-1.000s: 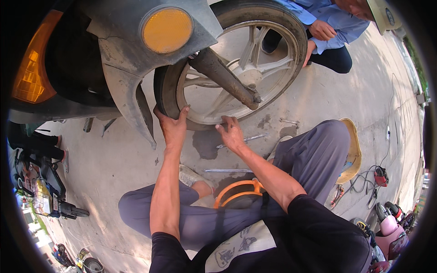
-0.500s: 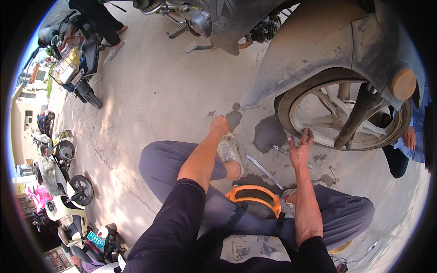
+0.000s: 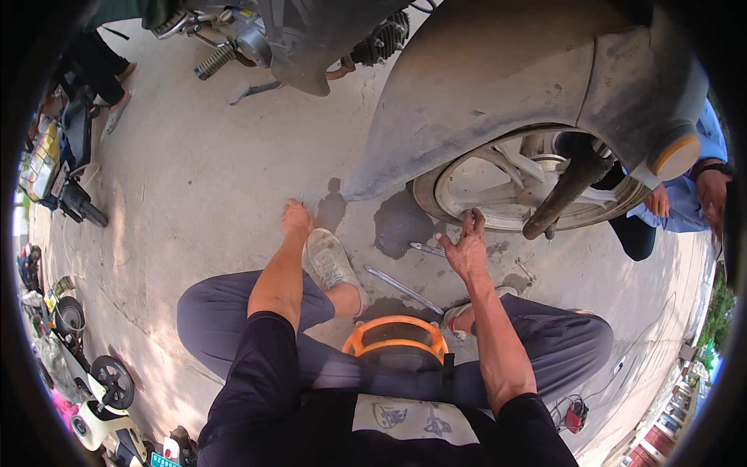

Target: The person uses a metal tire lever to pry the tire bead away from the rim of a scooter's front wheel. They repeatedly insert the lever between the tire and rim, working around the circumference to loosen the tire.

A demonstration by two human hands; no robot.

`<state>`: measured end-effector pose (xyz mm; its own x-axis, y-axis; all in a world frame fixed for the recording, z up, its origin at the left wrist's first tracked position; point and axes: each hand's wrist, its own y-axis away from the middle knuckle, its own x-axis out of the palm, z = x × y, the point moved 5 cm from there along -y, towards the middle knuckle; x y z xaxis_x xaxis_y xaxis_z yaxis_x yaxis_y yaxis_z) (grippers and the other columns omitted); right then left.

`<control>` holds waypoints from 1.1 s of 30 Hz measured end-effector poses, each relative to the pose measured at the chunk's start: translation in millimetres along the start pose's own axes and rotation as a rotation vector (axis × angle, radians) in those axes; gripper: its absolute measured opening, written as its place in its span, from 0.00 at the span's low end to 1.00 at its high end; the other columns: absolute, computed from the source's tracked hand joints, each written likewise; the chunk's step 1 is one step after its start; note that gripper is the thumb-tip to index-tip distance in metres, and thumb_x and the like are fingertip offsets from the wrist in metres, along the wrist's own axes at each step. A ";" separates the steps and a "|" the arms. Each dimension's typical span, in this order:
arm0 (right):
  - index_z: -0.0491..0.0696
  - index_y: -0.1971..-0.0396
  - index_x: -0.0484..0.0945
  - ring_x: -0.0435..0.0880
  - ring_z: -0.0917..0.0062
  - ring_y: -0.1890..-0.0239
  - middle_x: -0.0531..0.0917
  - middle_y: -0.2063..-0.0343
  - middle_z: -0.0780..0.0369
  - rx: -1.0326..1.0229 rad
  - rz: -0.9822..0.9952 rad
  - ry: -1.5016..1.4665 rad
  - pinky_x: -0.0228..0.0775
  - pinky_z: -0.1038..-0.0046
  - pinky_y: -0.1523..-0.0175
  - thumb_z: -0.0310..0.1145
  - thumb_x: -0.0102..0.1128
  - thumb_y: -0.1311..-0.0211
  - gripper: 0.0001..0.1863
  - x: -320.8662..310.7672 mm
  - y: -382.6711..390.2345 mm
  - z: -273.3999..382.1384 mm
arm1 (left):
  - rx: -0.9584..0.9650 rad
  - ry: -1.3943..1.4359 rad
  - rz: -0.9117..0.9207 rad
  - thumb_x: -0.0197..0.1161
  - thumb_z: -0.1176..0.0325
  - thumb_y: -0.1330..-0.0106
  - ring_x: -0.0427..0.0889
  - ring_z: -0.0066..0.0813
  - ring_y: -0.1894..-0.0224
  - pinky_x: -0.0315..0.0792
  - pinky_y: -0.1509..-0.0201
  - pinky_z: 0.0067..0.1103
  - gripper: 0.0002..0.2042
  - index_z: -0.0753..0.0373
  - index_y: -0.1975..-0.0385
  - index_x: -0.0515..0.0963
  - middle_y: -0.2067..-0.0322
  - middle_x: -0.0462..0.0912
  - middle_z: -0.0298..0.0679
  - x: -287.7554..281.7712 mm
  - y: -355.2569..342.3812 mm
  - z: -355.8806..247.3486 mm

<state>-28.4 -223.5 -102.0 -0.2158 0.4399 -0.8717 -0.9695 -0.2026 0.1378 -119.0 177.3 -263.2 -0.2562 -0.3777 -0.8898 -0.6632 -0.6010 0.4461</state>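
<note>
My left hand (image 3: 296,219) is closed low over the concrete, just beyond my left shoe (image 3: 330,261). A thin dark tip shows at its fingers, too small to name. My right hand (image 3: 467,249) has its fingers apart and holds nothing, right by the near edge of the motorcycle's front wheel (image 3: 436,191); whether a fingertip touches the tire I cannot tell. Between my feet lies a long silver metal bar (image 3: 403,289). A second silver bar (image 3: 427,249) reaches toward my right hand, which partly covers it.
The grey front fender (image 3: 482,93) hangs over the wheel. An orange-rimmed stool (image 3: 397,323) stands between my legs. A small wrench (image 3: 527,270) lies past my right foot, near wet patches. At the right crouches a person in a blue shirt (image 3: 685,210). Parked scooters (image 3: 113,381) line the left.
My view has swung to the right, so the motorcycle and floor things sit further left in the picture. The person at the right shows more. My left hand stays closed and the right one open.
</note>
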 end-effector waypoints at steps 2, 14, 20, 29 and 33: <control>0.37 0.39 0.63 0.65 0.52 0.37 0.60 0.36 0.49 0.019 0.035 -0.016 0.64 0.61 0.36 0.40 0.70 0.51 0.41 -7.7 -2.7 5.3 | 0.074 0.078 0.016 0.61 0.65 0.38 0.79 0.45 0.48 0.74 0.45 0.33 0.16 0.67 0.55 0.71 0.52 0.78 0.50 -8.8 10.4 -13.5; 0.51 0.47 0.77 0.79 0.59 0.50 0.81 0.56 0.54 -0.364 0.436 -0.309 0.71 0.62 0.46 0.34 0.62 0.41 0.21 -60.4 27.4 97.8 | 0.505 0.697 0.768 0.58 0.76 0.33 0.76 0.22 0.75 0.72 0.70 0.18 0.04 0.70 0.65 0.78 0.74 0.80 0.37 -122.1 158.9 -177.8; 0.50 0.53 0.80 0.79 0.59 0.54 0.80 0.63 0.56 -0.619 0.238 -0.401 0.71 0.62 0.50 0.29 0.60 0.41 0.15 -106.1 24.9 95.0 | 0.418 0.927 0.751 0.58 0.73 0.32 0.78 0.23 0.74 0.74 0.70 0.19 0.05 0.68 0.63 0.74 0.73 0.80 0.38 -178.1 200.1 -200.8; 0.41 0.64 0.77 0.84 0.72 0.71 0.83 0.73 0.59 -0.132 0.156 -0.823 0.74 0.68 0.64 0.29 0.53 0.36 0.08 -110.9 -8.3 74.9 | 0.233 1.118 0.346 0.65 0.67 0.35 0.80 0.28 0.61 0.76 0.60 0.24 0.25 0.69 0.43 0.62 0.55 0.77 0.49 -185.6 200.4 -204.7; 0.41 0.65 0.79 0.83 0.76 0.74 0.83 0.77 0.60 -0.017 0.037 -0.898 0.73 0.70 0.66 0.31 0.54 0.37 0.09 -76.0 -43.5 38.3 | 0.399 1.173 0.098 0.68 0.64 0.39 0.74 0.37 0.44 0.69 0.42 0.30 0.37 0.68 0.35 0.53 0.44 0.71 0.52 -183.8 179.0 -226.9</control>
<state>25.7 -214.6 -23.7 -0.2634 0.9497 -0.1693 -0.9597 -0.2403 0.1455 -31.1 -20.7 2.1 0.3297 -0.9337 -0.1393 -0.8969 -0.3559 0.2624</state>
